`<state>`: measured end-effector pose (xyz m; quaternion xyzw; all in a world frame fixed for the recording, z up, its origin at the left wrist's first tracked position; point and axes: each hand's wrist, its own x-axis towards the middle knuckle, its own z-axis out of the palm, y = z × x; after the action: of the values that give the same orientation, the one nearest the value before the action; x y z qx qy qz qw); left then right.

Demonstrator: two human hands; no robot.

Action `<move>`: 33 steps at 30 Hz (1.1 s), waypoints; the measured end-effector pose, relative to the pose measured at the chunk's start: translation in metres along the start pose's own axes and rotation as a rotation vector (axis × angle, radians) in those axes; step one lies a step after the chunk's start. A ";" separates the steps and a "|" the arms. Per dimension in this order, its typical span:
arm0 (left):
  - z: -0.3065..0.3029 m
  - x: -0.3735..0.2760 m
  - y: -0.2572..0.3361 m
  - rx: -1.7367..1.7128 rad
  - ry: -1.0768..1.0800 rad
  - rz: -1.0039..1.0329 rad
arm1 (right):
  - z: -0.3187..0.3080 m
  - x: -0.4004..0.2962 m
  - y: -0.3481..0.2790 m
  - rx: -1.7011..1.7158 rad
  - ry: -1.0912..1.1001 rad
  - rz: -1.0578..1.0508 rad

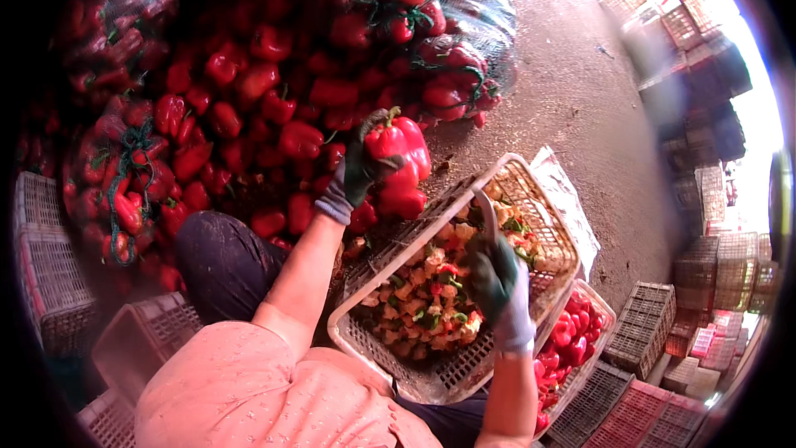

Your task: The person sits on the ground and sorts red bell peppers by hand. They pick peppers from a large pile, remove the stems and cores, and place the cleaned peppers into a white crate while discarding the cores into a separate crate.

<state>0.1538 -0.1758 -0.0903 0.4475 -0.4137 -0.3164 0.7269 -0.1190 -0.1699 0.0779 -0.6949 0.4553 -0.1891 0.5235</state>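
Note:
My left hand [364, 165], in a dark green coated glove, grips a red bell pepper [407, 149] by its side, its green stem pointing up. Over the plastic crate [354, 306] before me, my right hand [497, 277], gloved the same way, is closed around a knife [487, 211] with a curved blade that points away from me; its handle is hidden in the fist. Pale pepper cores [429, 280] with green stems and red scraps fill much of this crate. Beside it on the right, a second crate [606, 311] holds red peppers [569, 336].
Loose red peppers [249, 93] lie heaped beyond my left hand. Net sacks of peppers [457, 68] stand around the heap. Stacked crates [640, 326] line the right side, with more crates [40, 230] at the left. A white sack [566, 205] lies against the core crate's far side.

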 end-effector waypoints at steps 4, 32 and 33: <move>0.022 -0.016 0.087 0.034 -0.257 -0.021 | 0.018 0.015 -0.043 -0.118 -0.060 -0.179; 0.089 -0.124 0.141 0.293 -0.554 -0.188 | 0.060 -0.104 0.059 0.459 0.221 0.020; 0.081 -0.121 0.134 0.273 -0.537 -0.249 | 0.064 -0.094 0.062 0.503 0.173 0.040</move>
<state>0.0386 -0.0534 0.0142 0.4887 -0.5715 -0.4511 0.4807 -0.1473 -0.0584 0.0179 -0.5150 0.4506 -0.3447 0.6426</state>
